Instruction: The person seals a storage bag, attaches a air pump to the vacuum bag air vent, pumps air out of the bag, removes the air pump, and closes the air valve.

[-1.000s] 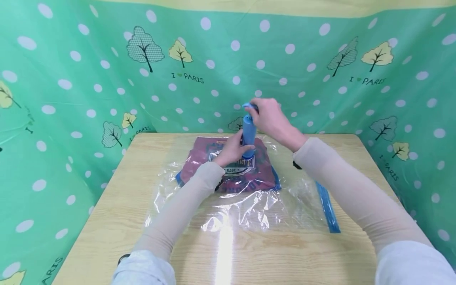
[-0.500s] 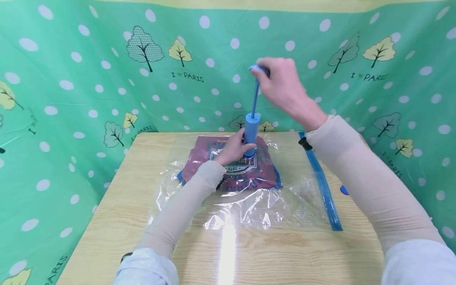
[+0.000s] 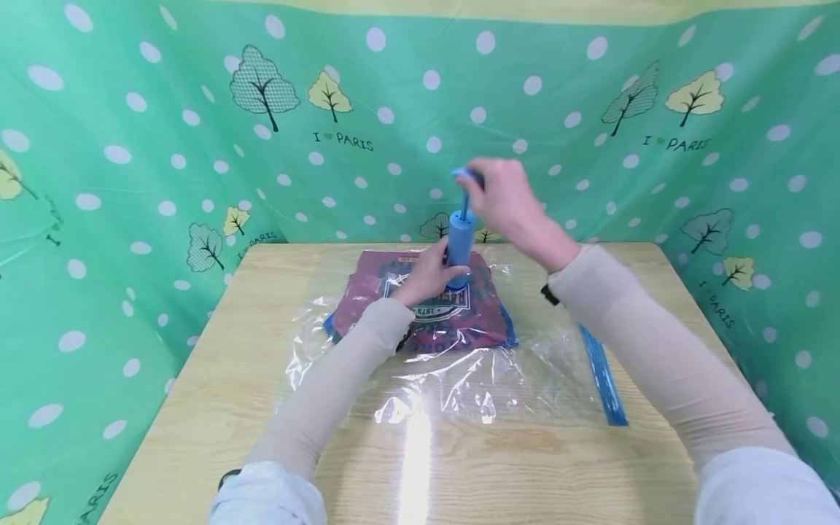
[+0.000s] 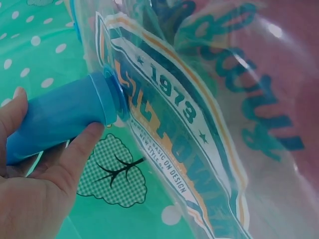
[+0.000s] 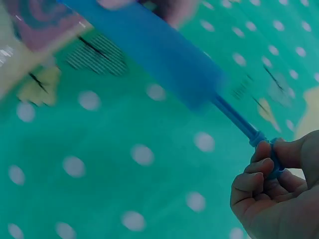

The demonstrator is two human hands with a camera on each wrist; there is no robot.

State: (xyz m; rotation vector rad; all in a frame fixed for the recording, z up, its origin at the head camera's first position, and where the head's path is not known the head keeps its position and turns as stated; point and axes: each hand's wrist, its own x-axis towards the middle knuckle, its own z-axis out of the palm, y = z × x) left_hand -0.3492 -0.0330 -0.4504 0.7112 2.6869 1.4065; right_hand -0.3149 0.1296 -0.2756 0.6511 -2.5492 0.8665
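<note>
Two hands are in use on one blue pump (image 3: 462, 235), stood on the bag at the far half of the surface (image 3: 525, 474). Its barrel (image 4: 62, 117) is gripped low by the L hand (image 3: 428, 277); the handle (image 3: 463, 174) is held in curled fingers by the R hand (image 3: 504, 197), w/ a short length of rod (image 3: 465, 206) exposed. The lower end is set against what seems a round blue valve (image 4: 120, 94) on the clear bag (image 3: 485, 379), printed clothing (image 3: 482, 321) inside. For best results, the barrel should prob. be held upright & flush on the valve, strokes made full & in line w/ the rod; if the handle is yanked sideways, the seal could be lost. Count: 1 pump, 1 bag, 1 valve visible, 1 blue strip (image 3: 605, 390) (part hidden by R sleeve (image 3: 656, 357)), 2 hands; no. of garments can't be told.
</note>
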